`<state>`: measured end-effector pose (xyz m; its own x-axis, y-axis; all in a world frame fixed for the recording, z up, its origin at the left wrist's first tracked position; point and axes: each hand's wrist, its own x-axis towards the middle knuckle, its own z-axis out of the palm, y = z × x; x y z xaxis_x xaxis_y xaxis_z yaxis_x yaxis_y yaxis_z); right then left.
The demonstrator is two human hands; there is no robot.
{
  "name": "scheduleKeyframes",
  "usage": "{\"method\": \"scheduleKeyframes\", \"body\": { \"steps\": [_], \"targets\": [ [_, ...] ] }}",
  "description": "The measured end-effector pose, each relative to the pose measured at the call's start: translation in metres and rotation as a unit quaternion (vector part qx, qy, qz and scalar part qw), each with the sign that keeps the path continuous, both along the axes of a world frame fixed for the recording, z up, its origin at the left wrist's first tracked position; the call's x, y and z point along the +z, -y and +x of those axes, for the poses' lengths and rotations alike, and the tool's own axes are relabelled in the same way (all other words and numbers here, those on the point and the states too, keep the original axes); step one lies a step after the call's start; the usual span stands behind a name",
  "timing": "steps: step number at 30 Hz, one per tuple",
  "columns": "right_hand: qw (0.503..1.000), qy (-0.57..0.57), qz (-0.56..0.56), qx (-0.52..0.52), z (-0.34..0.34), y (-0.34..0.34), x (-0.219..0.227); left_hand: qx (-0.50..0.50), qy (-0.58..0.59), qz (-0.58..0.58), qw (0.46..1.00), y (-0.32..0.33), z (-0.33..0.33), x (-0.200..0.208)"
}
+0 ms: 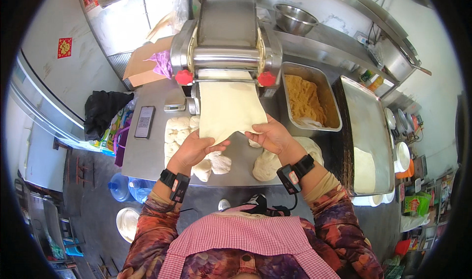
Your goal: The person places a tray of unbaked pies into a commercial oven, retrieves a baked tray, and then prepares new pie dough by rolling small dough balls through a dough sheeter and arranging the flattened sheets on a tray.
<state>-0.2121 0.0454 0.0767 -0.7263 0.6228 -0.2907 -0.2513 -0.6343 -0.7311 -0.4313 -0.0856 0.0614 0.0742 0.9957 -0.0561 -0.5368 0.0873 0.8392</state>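
At your right stands a deep rectangular steel pan, heaped with a crumbly yellow-brown mass; a piece of clear plastic lies at its near end. Just beyond it, farther right, a large shallow rectangular metal tray carries a flat pale sheet in its near part. A round shiny steel bowl sits on the shelf at the back. On the floor to your left, a round white tub holds something pale, too unclear to name.

Your wide sheet of smooth cream-coloured dough hangs from the rollers of the silver metal dough machine out over the steel table. It is thin, even and nearly straight-sided, its near edge arching upward between your hands.

Your left hand is partly curled and pinches the near left corner, thumb on top and fingers below. Your right hand grips the near right corner likewise, its fingers loosely bent. Blocky pale dough pieces lie beside your left hand, and a large rounded pale dough lump rests below your right.
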Motion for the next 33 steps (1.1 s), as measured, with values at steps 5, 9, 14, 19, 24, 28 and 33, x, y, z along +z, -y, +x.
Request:
{"method": "scheduleKeyframes", "body": {
  "steps": [5, 9, 14, 19, 24, 28, 33],
  "targets": [
    [1.0, -0.006, 0.009, 0.027, 0.035, 0.008, 0.02, -0.01, -0.023, 0.02, 0.999, 0.011, 0.03, 0.008],
    [0.996, -0.038, 0.049, 0.062, 0.087, 0.005, 0.044, -0.071, -0.046, 0.055, 0.995, 0.017, 0.075, 0.011],
    [0.988, -0.058, 0.03, 0.14, 0.223, 0.008, 0.076, -0.466, -0.122, 0.051, 0.875, -0.034, 0.163, 0.015],
    [0.981, -0.143, 0.037, 0.126, 0.425, 0.025, 0.121, -0.274, -0.194, 0.152, 0.93, -0.082, 0.363, 0.027],
    [0.981, 0.057, 0.185, 0.018, 0.625, 0.012, 0.155, -0.275, -0.19, 0.024, 0.942, -0.113, 0.546, 0.058],
    [0.887, 0.311, 0.335, -0.061, 0.74, -0.036, 0.154, -0.163, -0.286, 0.131, 0.935, -0.187, 0.656, 0.066],
    [0.759, 0.471, 0.428, -0.136, 0.843, -0.07, 0.115, -0.177, -0.327, 0.227, 0.9, -0.247, 0.754, 0.045]
  ]
}}
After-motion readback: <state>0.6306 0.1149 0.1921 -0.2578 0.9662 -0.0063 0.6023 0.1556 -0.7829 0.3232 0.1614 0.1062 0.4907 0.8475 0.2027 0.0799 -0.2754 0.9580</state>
